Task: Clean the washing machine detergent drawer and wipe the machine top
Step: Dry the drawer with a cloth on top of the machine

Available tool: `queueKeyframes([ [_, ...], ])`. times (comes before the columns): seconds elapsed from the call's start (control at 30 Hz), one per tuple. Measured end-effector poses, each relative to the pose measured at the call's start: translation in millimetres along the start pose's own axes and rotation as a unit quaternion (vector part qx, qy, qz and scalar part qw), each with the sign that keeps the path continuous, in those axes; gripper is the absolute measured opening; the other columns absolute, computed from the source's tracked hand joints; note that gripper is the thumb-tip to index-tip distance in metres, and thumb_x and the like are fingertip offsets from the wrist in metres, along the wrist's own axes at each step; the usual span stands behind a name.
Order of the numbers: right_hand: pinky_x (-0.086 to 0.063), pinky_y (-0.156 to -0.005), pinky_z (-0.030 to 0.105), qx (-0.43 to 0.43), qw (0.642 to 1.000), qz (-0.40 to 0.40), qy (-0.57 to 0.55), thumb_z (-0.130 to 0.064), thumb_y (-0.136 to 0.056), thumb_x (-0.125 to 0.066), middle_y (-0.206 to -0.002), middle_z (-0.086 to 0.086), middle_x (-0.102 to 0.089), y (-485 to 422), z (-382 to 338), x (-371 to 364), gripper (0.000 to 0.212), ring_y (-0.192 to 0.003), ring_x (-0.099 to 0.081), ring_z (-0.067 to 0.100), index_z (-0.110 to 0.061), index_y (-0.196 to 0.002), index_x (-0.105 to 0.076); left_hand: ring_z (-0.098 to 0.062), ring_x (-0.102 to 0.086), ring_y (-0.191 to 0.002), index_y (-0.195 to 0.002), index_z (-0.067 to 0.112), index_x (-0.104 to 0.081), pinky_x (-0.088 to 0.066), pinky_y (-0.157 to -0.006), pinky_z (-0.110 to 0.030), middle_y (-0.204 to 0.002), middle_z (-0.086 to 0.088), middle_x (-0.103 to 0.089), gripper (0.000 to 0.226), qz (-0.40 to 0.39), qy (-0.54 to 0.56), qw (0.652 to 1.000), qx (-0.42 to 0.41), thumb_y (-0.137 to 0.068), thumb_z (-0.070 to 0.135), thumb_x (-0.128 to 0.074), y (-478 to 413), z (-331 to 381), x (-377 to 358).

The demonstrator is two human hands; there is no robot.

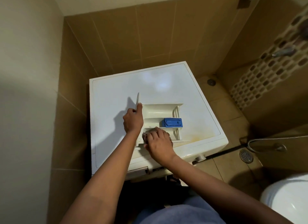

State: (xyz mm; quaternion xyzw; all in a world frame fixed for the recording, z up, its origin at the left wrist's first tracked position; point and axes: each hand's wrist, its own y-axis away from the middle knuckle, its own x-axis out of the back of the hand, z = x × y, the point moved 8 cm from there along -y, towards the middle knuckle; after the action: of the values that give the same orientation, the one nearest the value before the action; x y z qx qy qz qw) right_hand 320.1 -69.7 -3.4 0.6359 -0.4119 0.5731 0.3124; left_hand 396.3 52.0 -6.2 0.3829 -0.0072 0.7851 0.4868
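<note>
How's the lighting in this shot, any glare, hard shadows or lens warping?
Head view: soft glare patches on the washing machine top near its far edge; the left hand throws a hard dark shadow leftward across it; tile lines on the wall bow from the wide lens; the frame corners are dim.

Left hand (133, 120): bare on my feed; nails too small for me to read.
Right hand (159, 141): bare as well, the same plain look.
Left forearm (106, 172): uncovered from the wrist to the bottom edge of frame.
Right forearm (208, 178): uncovered likewise, out to the lower right corner.
Garment (180, 213): blue-grey cloth, soft and blurred, bottom centre; from here I cannot tell which piece of clothing it is.
</note>
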Motion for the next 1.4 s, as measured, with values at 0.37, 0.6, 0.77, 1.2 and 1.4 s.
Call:
queueKeyframes([
  [0.37, -0.044, -0.062, 0.034, 0.092, 0.987, 0.049, 0.123, -0.014, -0.078, -0.05, -0.078, 0.006, -0.062, 4.5, -10.8, 3.6, 0.018, -0.068, -0.055, 0.023, -0.012, -0.092, -0.061, -0.031, -0.056, -0.087, -0.098, 0.009, -0.059, -0.041, -0.069, -0.034, -0.103, -0.012, -0.062, 0.057, 0.002, -0.028, 0.999, -0.029, -0.095, 0.061, -0.035, -0.4, 4.0, 1.3],
  [0.6, -0.049, -0.064, 0.039, 0.108, 0.98, 0.07, 0.15, -0.013, -0.078, -0.046, -0.085, 0.009, -0.062, 34.0, 42.6, 9.6, 0.03, -0.072, -0.057, 0.024, -0.012, -0.107, -0.053, -0.041, -0.059, -0.101, -0.135, 0.012, -0.042, -0.044, -0.08, -0.039, -0.116, -0.022, -0.06, 0.047, 0.022, -0.095, 0.984, -0.149, -0.103, 0.045, -0.032, 12.5, 27.9, 4.0],
  [0.77, -0.046, -0.063, 0.038, 0.101, 0.979, 0.089, 0.156, -0.013, -0.073, -0.056, -0.085, 0.009, -0.061, 46.6, 72.2, 14.3, 0.036, -0.073, -0.055, 0.026, -0.012, -0.108, -0.046, -0.039, -0.058, -0.105, -0.132, 0.012, -0.046, -0.046, -0.083, -0.04, -0.119, -0.02, -0.059, 0.052, 0.011, -0.072, 0.991, -0.114, -0.101, 0.051, -0.034, 12.6, 20.4, 4.6],
  [1.2, -0.049, -0.066, 0.041, 0.053, 0.991, 0.054, 0.114, -0.009, -0.062, -0.079, -0.077, 0.01, -0.066, 29.1, 39.9, 9.3, 0.032, -0.073, -0.059, 0.028, -0.009, -0.09, -0.063, -0.026, -0.055, -0.085, -0.109, 0.001, -0.059, -0.038, -0.065, -0.032, -0.109, -0.013, -0.06, 0.08, -0.054, 0.029, 0.995, 0.079, -0.086, 0.075, -0.038, 1.5, -12.6, -9.4],
  [1.4, -0.032, -0.072, 0.033, 0.08, 0.99, 0.113, 0.016, -0.015, -0.072, -0.07, -0.077, 0.003, -0.069, 4.9, -16.6, 13.6, 0.016, -0.077, -0.061, 0.024, -0.015, -0.088, -0.07, -0.024, -0.051, -0.077, -0.087, 0.003, -0.056, -0.035, -0.059, -0.032, -0.092, -0.011, -0.057, 0.071, -0.053, 0.013, 0.997, 0.054, -0.088, 0.071, -0.037, 4.9, -7.7, -5.7],
])
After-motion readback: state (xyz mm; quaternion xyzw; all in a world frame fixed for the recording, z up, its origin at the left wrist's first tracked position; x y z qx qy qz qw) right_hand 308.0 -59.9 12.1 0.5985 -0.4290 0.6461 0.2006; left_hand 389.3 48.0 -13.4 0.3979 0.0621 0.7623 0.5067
